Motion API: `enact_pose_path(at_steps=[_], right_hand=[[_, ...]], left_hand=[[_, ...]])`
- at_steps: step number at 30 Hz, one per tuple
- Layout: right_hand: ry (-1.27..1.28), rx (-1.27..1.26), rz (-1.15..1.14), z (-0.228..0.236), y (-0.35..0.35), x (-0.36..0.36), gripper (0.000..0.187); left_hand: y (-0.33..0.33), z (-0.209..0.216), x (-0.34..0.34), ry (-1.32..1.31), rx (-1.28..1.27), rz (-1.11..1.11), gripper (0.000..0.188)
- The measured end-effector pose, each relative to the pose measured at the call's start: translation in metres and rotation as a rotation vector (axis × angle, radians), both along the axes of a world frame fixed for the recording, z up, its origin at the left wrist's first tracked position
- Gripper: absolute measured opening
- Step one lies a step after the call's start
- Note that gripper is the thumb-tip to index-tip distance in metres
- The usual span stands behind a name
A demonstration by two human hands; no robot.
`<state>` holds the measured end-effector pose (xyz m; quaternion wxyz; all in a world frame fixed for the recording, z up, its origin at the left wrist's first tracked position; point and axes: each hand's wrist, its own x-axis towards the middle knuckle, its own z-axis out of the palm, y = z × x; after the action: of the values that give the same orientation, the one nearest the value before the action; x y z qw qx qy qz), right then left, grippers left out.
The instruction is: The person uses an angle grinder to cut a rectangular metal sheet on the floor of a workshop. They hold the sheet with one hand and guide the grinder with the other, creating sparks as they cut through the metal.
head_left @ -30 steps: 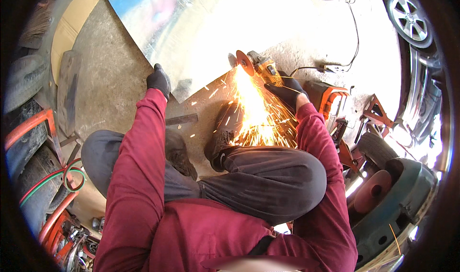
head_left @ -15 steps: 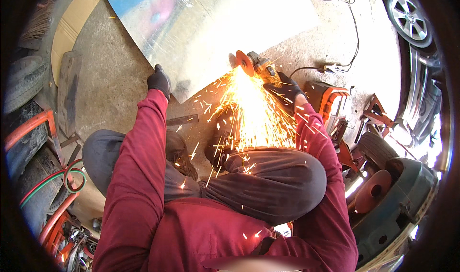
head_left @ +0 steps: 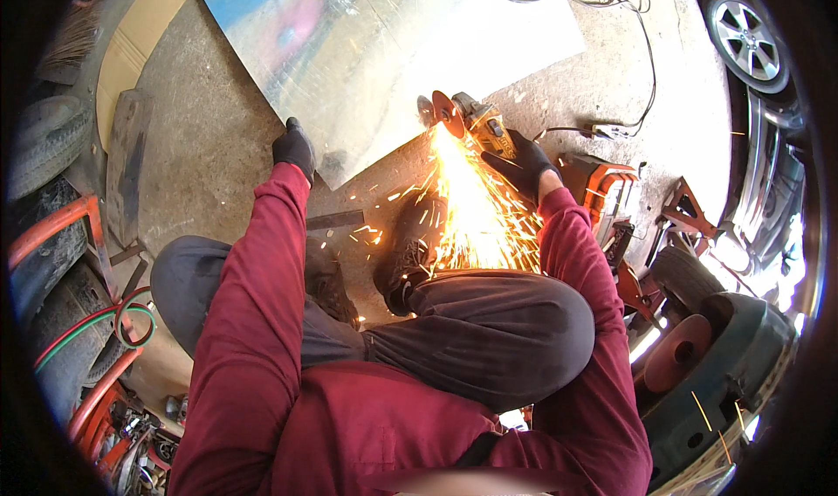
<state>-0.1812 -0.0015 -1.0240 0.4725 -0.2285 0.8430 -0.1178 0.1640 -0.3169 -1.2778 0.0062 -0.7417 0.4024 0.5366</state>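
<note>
A large shiny metal sheet (head_left: pixel 367 86) lies in front of me, its upper left part tinted blue and pink by reflections. My left hand (head_left: pixel 294 151), in a black glove, grips the sheet's near left edge. My black-gloved right hand (head_left: pixel 524 166) is wrapped round a yellow and black angle grinder (head_left: pixel 485 127). The grinder's orange-red disc (head_left: pixel 447 113) meets the sheet's near right edge. Bright sparks (head_left: pixel 471 208) stream from there toward my bent knee and partly hide my boot. The disc's reflection shows in the sheet.
A flat metal strip (head_left: pixel 334 220) lies on the concrete near my boots. To the right are an orange and black case (head_left: pixel 598 186), red metal stands (head_left: pixel 683 203) and a black cable (head_left: pixel 650 77). Tyres (head_left: pixel 52 147) and red-green hoses (head_left: pixel 96 323) sit left. A car wheel (head_left: pixel 745 35) stands far right.
The spark stream has become narrower and somewhat less bright. The sheet and both hands have shifted very slightly in view; my hold on sheet and grinder is the same.
</note>
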Motion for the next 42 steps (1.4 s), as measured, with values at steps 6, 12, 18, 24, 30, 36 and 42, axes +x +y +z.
enact_pose_path(at_steps=[6,12,18,24,30,36,42], right_hand=[[-0.071,-0.019,-0.097,-0.012,0.005,-0.002,0.083],[0.069,0.057,0.133,-0.026,0.003,-0.009,0.091],[0.17,0.019,0.496,-0.028,0.002,-0.006,0.069],[0.109,-0.028,0.111,0.006,-0.02,0.005,0.079],[-0.038,-0.027,-0.064,-0.005,-0.016,-0.001,0.077],[0.017,-0.02,-0.036,-0.008,-0.021,-0.001,0.073],[0.072,0.004,0.071,-0.003,-0.027,-0.004,0.072]], left_hand=[[-0.002,0.029,-0.006,-0.043,0.037,-0.04,0.075],[0.001,0.039,-0.013,0.045,0.018,0.14,0.071],[-0.001,0.045,-0.011,0.059,0.023,0.13,0.068],[0.003,0.041,-0.007,0.077,-0.081,0.113,0.057],[0.002,0.051,-0.016,0.052,-0.01,0.088,0.062],[0.005,0.055,-0.02,0.099,-0.035,0.172,0.059],[0.0,0.047,-0.012,0.062,0.007,0.114,0.067]])
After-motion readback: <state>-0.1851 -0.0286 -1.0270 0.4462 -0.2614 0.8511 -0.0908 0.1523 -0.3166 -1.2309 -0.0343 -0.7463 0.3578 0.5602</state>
